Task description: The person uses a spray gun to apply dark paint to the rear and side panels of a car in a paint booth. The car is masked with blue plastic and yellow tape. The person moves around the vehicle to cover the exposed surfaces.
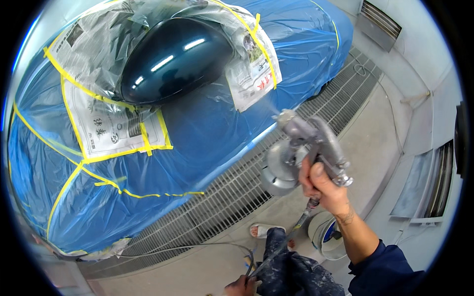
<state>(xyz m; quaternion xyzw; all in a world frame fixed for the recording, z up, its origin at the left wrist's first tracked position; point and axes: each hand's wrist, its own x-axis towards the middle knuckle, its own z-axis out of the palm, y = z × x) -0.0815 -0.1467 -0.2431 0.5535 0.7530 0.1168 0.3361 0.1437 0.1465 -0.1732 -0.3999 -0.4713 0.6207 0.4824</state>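
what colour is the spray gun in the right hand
The spray gun is silvery grey, shown best in the head view.

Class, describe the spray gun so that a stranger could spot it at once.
Start at the blue plastic sheeting, then move to the floor grating at its lower right. In front of that, the right hand grips the grey spray gun, set apart by its round cup and nozzle.

Pale floor [368,143], part metal grating [227,197], with white bucket [316,238] and looped cord [366,74].
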